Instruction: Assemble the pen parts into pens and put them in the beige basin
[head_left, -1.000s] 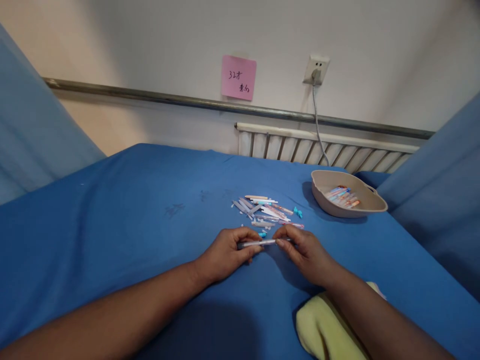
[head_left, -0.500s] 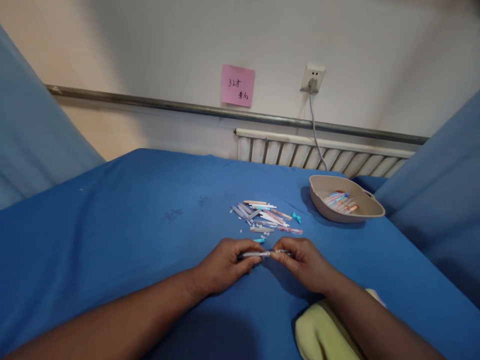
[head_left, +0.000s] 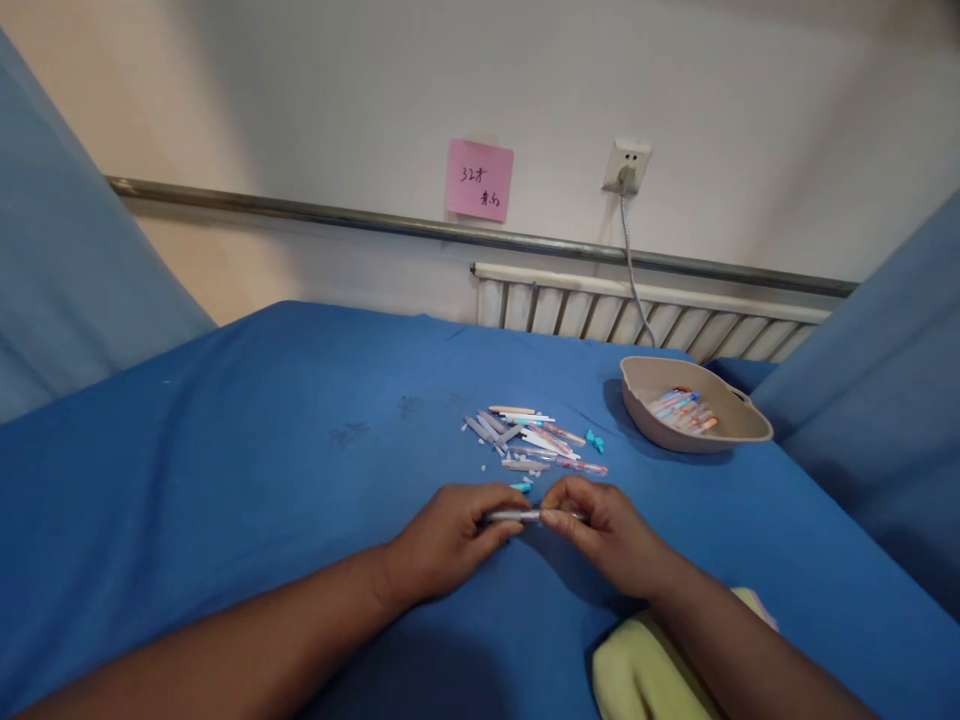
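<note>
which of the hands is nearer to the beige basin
Right. The right hand grips one end of a pen, nearer than and to the left of the basin; the left hand holds the other end, farther left.

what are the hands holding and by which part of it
A slim pen-like piece, pinched by the left hand toward one end and by the right hand toward the other.

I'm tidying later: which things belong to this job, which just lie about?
Job, apparently: held slim grey-white plastic pen; loose multicoloured slender pen parts; beige oval plastic basin of slim pens.

Just there: crumpled yellow-green cloth; square pink paper wall note.
</note>
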